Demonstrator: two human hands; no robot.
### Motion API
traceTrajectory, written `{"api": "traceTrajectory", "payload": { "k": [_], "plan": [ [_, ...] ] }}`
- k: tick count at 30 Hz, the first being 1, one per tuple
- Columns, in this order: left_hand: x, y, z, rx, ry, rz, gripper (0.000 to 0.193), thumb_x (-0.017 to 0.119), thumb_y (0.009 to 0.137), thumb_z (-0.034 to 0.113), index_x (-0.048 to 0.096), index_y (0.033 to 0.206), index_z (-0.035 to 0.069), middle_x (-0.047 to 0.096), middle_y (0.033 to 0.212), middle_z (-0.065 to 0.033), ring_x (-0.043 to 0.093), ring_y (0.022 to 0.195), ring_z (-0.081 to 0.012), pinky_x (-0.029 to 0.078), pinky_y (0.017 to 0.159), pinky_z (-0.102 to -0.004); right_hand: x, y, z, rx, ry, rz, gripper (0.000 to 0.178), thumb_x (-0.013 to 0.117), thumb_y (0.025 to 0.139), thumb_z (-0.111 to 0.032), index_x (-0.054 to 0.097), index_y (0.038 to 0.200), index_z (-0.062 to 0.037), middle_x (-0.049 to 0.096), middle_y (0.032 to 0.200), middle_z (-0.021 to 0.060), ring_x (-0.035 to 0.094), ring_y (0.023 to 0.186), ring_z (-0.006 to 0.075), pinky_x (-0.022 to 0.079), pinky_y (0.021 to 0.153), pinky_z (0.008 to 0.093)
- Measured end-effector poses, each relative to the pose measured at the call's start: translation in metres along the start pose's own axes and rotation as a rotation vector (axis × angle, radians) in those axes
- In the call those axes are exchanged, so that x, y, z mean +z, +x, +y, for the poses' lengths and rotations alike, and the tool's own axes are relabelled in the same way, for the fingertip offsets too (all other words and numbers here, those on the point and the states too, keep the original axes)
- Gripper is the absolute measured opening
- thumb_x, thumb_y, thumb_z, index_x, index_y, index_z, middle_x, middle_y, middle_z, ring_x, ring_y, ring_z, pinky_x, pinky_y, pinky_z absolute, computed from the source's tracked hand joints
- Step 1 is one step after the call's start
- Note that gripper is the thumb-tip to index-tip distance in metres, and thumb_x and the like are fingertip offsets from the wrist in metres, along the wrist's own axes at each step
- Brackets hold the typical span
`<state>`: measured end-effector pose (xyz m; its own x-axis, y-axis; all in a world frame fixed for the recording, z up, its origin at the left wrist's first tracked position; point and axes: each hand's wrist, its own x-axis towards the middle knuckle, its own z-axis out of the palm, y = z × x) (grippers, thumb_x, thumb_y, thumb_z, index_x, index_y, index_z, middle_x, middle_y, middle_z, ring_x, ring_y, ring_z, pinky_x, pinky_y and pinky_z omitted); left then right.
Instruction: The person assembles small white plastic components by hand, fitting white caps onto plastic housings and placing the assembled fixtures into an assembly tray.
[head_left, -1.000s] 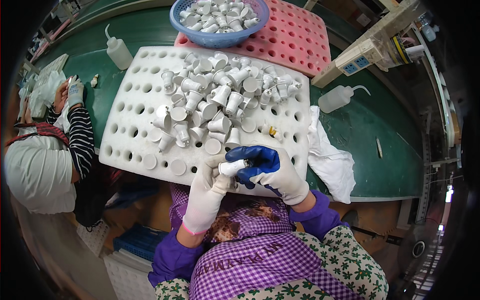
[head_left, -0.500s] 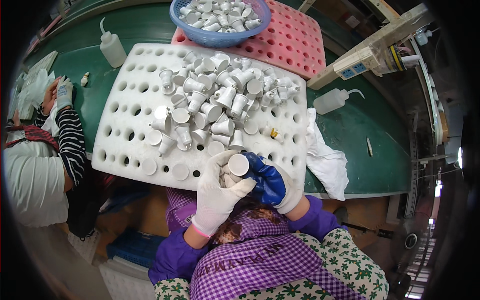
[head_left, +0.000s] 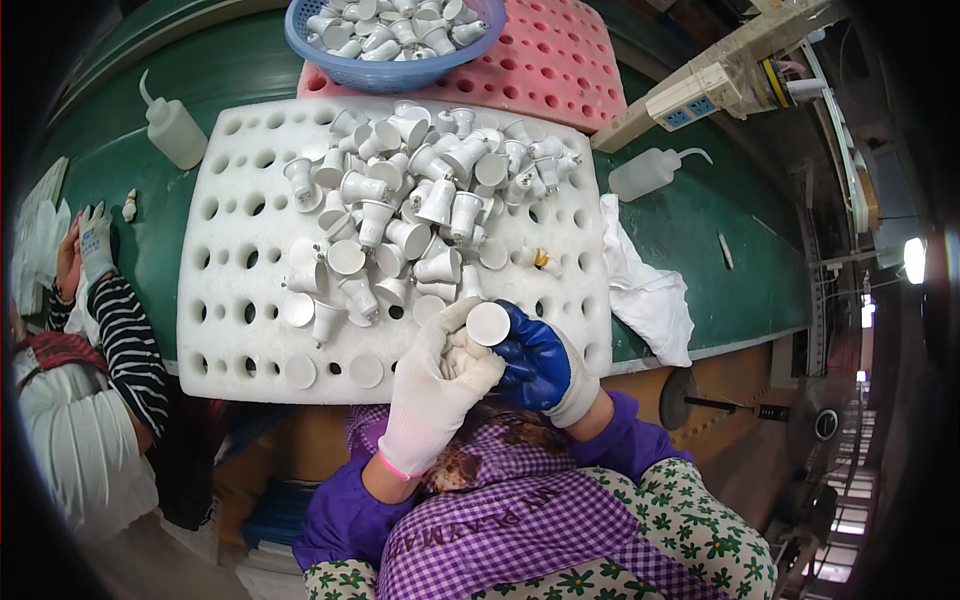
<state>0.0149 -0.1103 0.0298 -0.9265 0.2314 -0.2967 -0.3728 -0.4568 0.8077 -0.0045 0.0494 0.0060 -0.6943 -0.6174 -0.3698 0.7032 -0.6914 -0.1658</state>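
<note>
My left hand (head_left: 435, 385), in a white glove, and my right hand (head_left: 537, 362), in a blue-palmed glove, meet over the near edge of a white foam tray with round holes (head_left: 235, 250). Between them they hold a small white cup-shaped part (head_left: 487, 323), its round flat end facing up. A loose pile of the same white parts (head_left: 420, 190) lies on the tray's middle and far side. Several parts sit seated in holes along the near rows (head_left: 330, 370).
A blue basket (head_left: 395, 35) full of white parts rests on a pink foam tray (head_left: 560, 70) at the back. Two squeeze bottles (head_left: 172, 128) (head_left: 645, 172) stand on the green table. A white cloth (head_left: 650, 290) lies right. Another person's gloved hand (head_left: 95, 245) is at left.
My hands have drawn back from the tray toward my body, turning the white part so that its round end faces up.
</note>
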Motion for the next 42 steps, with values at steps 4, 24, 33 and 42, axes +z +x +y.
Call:
{"api": "traceTrajectory", "payload": {
  "k": [4,24,33,42],
  "plan": [
    [0.006,0.007,0.005,-0.009,-0.035,0.103,0.051,0.063,0.080,-0.002,0.045,0.128,-0.008,0.056,0.090,0.0017,0.048,0.072,0.0003,0.042,0.063,-0.0157,0.001,-0.001,0.008,-0.193,-0.524,0.065,0.040,0.046,0.095,-0.003,0.039,0.134,-0.0009,0.050,0.125,0.0123,0.054,0.113,0.0212,0.049,0.095,0.0330],
    [0.003,-0.011,-0.001,0.114,0.057,0.113,0.040,0.057,0.091,0.019,0.053,0.124,-0.004,0.061,0.093,-0.0009,0.050,0.070,-0.0037,0.040,0.060,-0.0179,0.027,-0.003,0.019,-0.557,-1.318,0.023,0.044,0.057,0.090,-0.011,0.042,0.130,-0.0011,0.054,0.116,0.0078,0.054,0.108,0.0172,0.050,0.086,0.0288],
    [-0.009,-0.015,0.002,-0.047,0.032,-0.094,0.032,0.056,0.092,0.023,0.061,0.112,-0.001,0.059,0.078,0.0000,0.049,0.060,-0.0040,0.039,0.054,-0.0178,0.024,-0.023,0.002,-0.481,-1.470,0.023,0.056,0.063,0.085,-0.020,0.044,0.133,-0.0004,0.052,0.126,0.0125,0.052,0.112,0.0194,0.042,0.095,0.0308],
    [0.006,-0.006,0.006,-0.120,0.163,-0.035,0.029,0.053,0.092,0.017,0.063,0.110,-0.003,0.066,0.088,-0.0025,0.055,0.066,-0.0055,0.045,0.059,-0.0195,0.023,-0.023,0.003,-0.352,-1.357,-0.001,0.074,0.067,0.084,-0.019,0.027,0.143,-0.0022,0.051,0.131,0.0111,0.048,0.118,0.0165,0.040,0.097,0.0294]
  ]
}}
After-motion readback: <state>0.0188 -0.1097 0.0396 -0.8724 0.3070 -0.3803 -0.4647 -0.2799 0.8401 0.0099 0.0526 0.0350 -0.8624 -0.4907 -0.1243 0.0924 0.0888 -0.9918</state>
